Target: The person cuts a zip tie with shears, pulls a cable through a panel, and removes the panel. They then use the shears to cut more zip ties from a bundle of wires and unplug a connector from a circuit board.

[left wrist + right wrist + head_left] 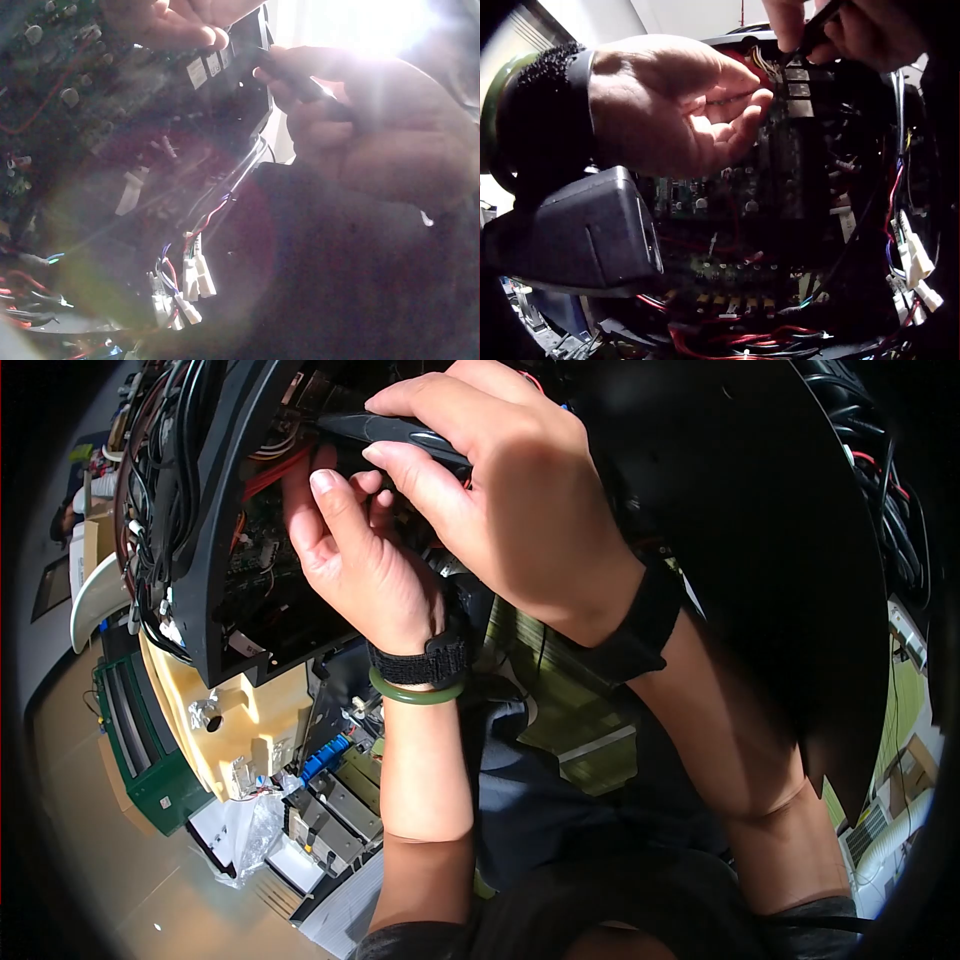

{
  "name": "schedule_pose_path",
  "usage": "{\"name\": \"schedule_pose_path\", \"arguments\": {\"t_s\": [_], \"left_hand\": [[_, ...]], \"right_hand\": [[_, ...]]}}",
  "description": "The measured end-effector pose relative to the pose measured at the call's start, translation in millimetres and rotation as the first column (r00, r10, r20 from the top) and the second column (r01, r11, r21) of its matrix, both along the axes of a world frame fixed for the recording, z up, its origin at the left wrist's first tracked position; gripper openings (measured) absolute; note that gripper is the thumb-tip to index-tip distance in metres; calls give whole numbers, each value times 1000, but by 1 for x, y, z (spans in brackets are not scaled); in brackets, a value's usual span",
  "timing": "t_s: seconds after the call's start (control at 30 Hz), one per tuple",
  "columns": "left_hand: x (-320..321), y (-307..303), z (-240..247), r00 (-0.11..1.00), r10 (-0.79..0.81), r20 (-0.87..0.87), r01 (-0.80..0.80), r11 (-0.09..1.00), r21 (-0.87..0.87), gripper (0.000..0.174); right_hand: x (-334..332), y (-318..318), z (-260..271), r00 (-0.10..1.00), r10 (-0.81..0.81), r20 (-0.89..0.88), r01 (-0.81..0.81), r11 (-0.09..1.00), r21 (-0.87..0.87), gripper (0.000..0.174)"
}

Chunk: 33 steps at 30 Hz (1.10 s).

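Note:
My right hand (pixel 540 500) (pixel 397 127) (pixel 885 34) grips a slim black tool (pixel 400 432) (pixel 821 26) between thumb and fingers. The tool's tip points at connectors and thin wires inside a dark housing. Just beside it, my left hand (pixel 365 565) (pixel 176 22) (pixel 671 105) has its thumb and fingertips drawn together around a thin dark wire (pixel 731 97). Red wires (pixel 275 475) (pixel 761 69) run right by these fingertips. What the tool's tip touches cannot be made out.
A green circuit board (pixel 742 195) lies inside the housing. White connectors (pixel 196 277) (pixel 915 259) hang on wires at its side. Black cable bundles (pixel 180 470) line the housing's edge. Below left are a yellow molded part (pixel 215 710) and a green box (pixel 150 745).

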<state>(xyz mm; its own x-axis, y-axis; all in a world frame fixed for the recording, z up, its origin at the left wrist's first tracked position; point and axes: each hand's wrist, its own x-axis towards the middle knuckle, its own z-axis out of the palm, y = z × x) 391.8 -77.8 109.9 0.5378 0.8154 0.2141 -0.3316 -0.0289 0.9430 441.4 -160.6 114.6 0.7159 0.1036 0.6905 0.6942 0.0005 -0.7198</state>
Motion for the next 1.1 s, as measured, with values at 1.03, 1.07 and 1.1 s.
{"name": "schedule_pose_path", "arguments": {"t_s": [1.03, 1.07, 1.1], "left_hand": [[-3, 0, -3, 999, -34, 24, 33, 999, 33, 33], [-4, -1, -3, 999, -33, 24, 32, 999, 33, 33], [-6, -1, -3, 998, -68, -15, 68, 998, -4, 34]], "right_hand": [[-1, 3, -4, 998, 27, -64, -33, 994, -101, 15], [0, 5, -5, 998, 19, -57, -24, 996, -85, 16], [0, 5, -6, 999, 12, -49, -15, 998, -69, 16]]}}
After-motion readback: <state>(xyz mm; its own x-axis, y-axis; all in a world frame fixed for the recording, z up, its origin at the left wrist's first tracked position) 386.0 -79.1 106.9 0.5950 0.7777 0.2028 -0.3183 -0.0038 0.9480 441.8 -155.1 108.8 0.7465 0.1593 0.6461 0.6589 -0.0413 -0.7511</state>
